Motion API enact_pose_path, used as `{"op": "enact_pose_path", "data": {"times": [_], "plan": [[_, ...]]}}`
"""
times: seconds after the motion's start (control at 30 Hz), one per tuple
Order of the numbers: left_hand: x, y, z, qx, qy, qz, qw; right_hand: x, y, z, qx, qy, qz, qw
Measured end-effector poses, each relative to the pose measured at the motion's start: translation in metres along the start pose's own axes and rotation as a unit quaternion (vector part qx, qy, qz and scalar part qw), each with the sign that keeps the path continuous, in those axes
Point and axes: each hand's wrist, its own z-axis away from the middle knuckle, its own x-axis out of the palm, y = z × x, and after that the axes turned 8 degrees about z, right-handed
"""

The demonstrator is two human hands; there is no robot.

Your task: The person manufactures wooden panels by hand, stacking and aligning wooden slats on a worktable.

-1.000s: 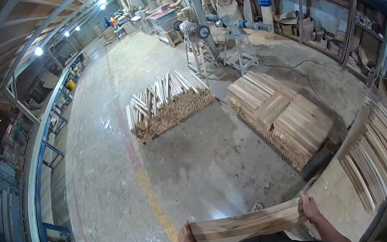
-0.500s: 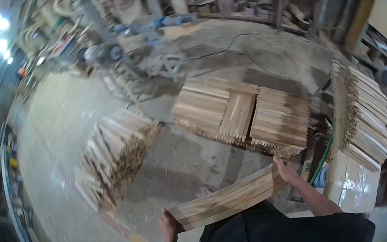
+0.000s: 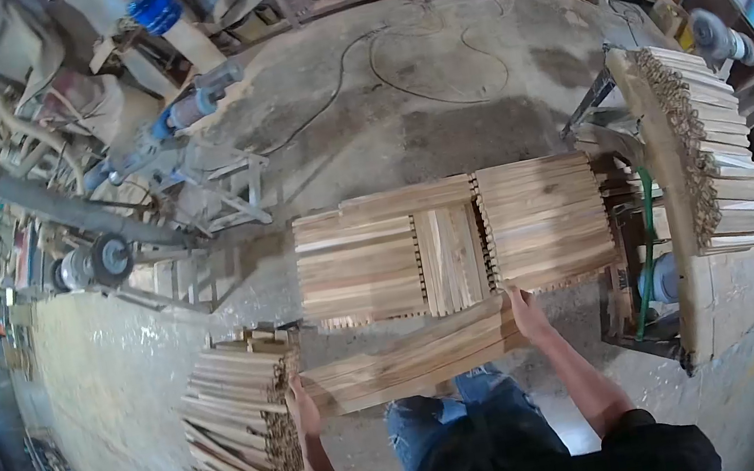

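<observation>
A long wooden board [image 3: 411, 358], seemingly a few slats side by side, spans the space before my body. My left hand [image 3: 304, 407] is closed round its left end, and my right hand [image 3: 527, 312] grips the right end, which sits a little higher. Just beyond the board are stacked wooden slats: a left stack [image 3: 358, 268], a narrow middle stack [image 3: 452, 258] with slats turned the other way, and a right stack [image 3: 547, 218]. Close to my left hand lies a loose pile of wooden sticks [image 3: 239, 425].
To the right, a bench [image 3: 691, 284] carries more wooden sticks [image 3: 719, 152], with a green hose [image 3: 648, 262] hanging beside it. Machines with a grey motor [image 3: 95, 263] and a blue motor [image 3: 190, 110] stand at the left. A cable [image 3: 327, 105] crosses the floor.
My view has swung to the right and my body has come closer to the slat stacks. The board, still held at both ends, is now just in front of them.
</observation>
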Motion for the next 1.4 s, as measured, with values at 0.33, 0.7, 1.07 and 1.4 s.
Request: {"op": "enact_pose_path", "data": {"times": [0.33, 0.7, 1.07, 1.4], "plan": [[0.212, -0.012, -0.285, 0.032, -0.106, -0.046, 0.993, 0.124, 0.013, -0.25, 0.052, 0.045, -0.053, 0.996], [0.348, -0.036, -0.398, 0.023, -0.119, -0.048, 0.992, 0.183, 0.051, -0.372, 0.103, 0.036, -0.046, 0.993], [0.361, -0.062, -0.43, 0.028, -0.129, 0.034, 0.991, 0.193, 0.045, -0.389, 0.137, 0.072, 0.001, 0.988], [0.358, -0.06, -0.428, 0.025, -0.176, 0.024, 0.984, 0.205, 0.068, -0.384, 0.033, 0.219, 0.09, 0.971]]}}
